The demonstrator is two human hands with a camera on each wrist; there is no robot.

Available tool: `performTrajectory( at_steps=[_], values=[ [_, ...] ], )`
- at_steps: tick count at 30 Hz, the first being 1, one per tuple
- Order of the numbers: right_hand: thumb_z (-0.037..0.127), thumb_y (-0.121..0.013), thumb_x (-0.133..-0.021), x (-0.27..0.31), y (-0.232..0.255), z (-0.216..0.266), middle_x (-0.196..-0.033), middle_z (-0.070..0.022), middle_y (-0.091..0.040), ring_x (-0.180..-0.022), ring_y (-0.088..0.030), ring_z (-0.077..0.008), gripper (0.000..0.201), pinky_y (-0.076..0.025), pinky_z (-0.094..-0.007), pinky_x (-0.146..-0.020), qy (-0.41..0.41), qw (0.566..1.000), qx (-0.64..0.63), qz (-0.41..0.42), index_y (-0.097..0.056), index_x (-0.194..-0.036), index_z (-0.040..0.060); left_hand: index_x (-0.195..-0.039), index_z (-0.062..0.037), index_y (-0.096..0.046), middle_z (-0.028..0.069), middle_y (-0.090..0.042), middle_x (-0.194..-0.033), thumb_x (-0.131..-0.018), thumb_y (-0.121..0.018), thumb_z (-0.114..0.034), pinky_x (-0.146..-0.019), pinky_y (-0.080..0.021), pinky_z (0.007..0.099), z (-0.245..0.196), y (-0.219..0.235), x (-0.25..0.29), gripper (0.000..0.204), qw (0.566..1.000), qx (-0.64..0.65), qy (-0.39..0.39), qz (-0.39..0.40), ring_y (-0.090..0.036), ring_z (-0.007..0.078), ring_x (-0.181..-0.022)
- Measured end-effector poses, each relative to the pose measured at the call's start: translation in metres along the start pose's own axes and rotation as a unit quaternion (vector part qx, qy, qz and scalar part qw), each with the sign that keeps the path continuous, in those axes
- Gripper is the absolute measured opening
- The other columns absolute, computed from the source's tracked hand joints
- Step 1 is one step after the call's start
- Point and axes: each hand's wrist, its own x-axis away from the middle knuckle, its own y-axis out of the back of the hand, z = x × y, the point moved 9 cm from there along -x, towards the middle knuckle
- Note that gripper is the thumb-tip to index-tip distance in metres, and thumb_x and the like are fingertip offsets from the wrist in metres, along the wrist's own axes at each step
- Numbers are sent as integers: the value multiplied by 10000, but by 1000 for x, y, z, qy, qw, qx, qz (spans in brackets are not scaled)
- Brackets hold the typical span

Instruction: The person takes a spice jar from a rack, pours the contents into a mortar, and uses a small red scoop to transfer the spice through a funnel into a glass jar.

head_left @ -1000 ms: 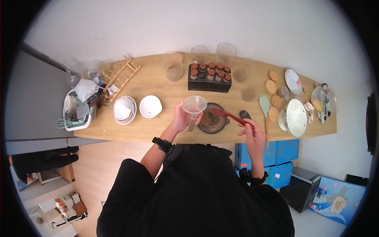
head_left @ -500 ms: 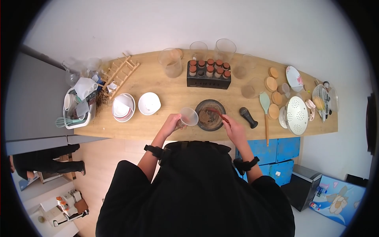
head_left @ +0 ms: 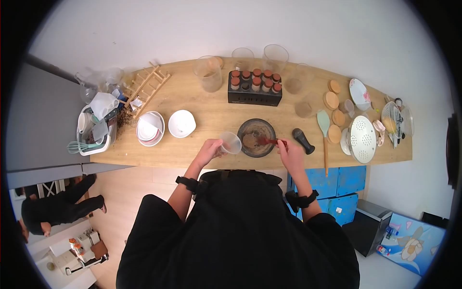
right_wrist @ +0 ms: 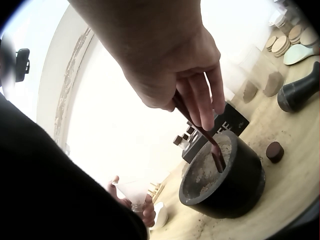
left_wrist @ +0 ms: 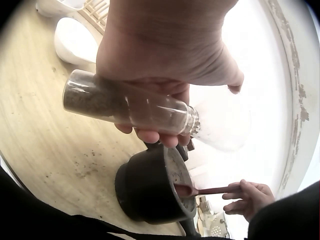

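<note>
Put the black mortar [right_wrist: 235, 194] at the centre of a clock, twelve toward the wall, and the person's two hands sit low on either side. The left hand [head_left: 208, 151], at about eight o'clock, has its fingers curled round a glass vial [left_wrist: 125, 104] with brown powder in it; a clear funnel [head_left: 231, 143] sits at the vial's mouth, leaning over toward the mortar. The right hand [head_left: 292, 158], at four o'clock, pinches the handle of a red spatula [head_left: 265, 141] between thumb and fingers, the blade down in the brown powder [head_left: 250, 140] inside the mortar.

A small dark cap [right_wrist: 274, 152] lies just beside the mortar. I see a black pestle [head_left: 303, 141] lying near three o'clock, with a pale green spoon [head_left: 323, 123] and a white colander [head_left: 362, 139] farther out the same way. At twelve stands a black rack [head_left: 255, 98] of cork-topped vials. Toward ten o'clock is a white bowl [head_left: 182, 124], and beyond it, nearer nine, some stacked bowls [head_left: 150, 128].
</note>
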Motion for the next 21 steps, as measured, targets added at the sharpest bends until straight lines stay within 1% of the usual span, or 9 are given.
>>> performTrajectory(
  at_steps=[1, 2, 3, 4, 6, 12, 15, 19, 21],
  values=[
    [196, -551, -911, -1, -2, -2, -803, -112, -683, -611, -661, -182, 231, -511, -276, -551, -1, 1000, 0, 0, -615, -1021, 3, -879, 1, -667, 65, -616, -695, -928, -432, -416, -562, -436, 243, 0, 0, 0, 481, 1000, -2, -3, 2, -548, 112, -613],
    [229, -538, -920, 0, -10, -22, -823, -117, -681, -607, -658, -182, 262, -513, -268, -557, -108, 985, -137, 13, -607, -1028, 0, -879, -1, -668, 64, -614, -689, -930, -430, -416, -559, -434, 241, -1, 0, 1, 481, 1000, -4, -6, 4, -544, 110, -608],
    [262, -526, -928, 6, -22, -40, -843, -122, -678, -604, -656, -181, 294, -516, -260, -564, -212, 939, -270, 26, -599, -1034, -3, -879, -1, -668, 64, -614, -689, -930, -430, -416, -559, -434, 241, 0, -1, 1, 481, 1000, -4, -6, 3, -544, 110, -608],
    [262, -526, -928, 7, -24, -43, -843, -122, -678, -604, -656, -181, 294, -516, -260, -564, -212, 939, -270, 27, -599, -1034, -3, -881, -2, -669, 64, -614, -686, -931, -428, -414, -557, -432, 241, 0, 0, 2, 480, 1000, -4, -4, -1, -541, 109, -604],
    [283, -471, -956, 14, -34, -61, -894, -133, -666, -645, -657, -169, 344, -527, -248, -581, -270, 886, -377, 19, -560, -1078, -26, -882, -3, -670, 63, -613, -683, -932, -427, -413, -555, -430, 241, -1, 0, 2, 479, 1000, -4, -3, -7, -539, 108, -600],
    [293, -449, -963, 23, -44, -71, -940, -149, -659, -665, -658, -186, 355, -539, -266, -605, -301, 857, -416, 44, -521, -1114, -20, -883, 3, -671, 59, -613, -691, -932, -437, -404, -557, -431, 241, 0, 6, 2, 473, 999, -24, 1, -27, -541, 105, -609],
    [287, -447, -965, 26, -43, -79, -959, -158, -657, -664, -659, -192, 342, -542, -274, -621, -299, 840, -452, 30, -527, -1099, -17, -886, -2, -675, 51, -614, -694, -926, -458, -390, -568, -439, 244, 5, 10, -2, 446, 997, -54, -14, -49, -542, 102, -616],
    [280, -445, -965, 30, -23, -67, -961, -163, -659, -670, -659, -193, 326, -542, -279, -635, -287, 830, -478, 18, -534, -1080, -13, -898, -5, -675, 44, -614, -696, -917, -484, -368, -603, -452, 250, 15, 11, -12, 411, 995, -64, -19, -72, -550, 112, -635],
    [265, -443, -968, 28, 1, -45, -948, -166, -662, -669, -657, -194, 319, -539, -278, -645, -256, 846, -467, 0, -544, -1069, -21, -903, -4, -674, 44, -617, -702, -914, -491, -364, -620, -455, 252, 15, 8, -18, 404, 995, -75, -26, -66, -557, 119, -650]
  ],
)
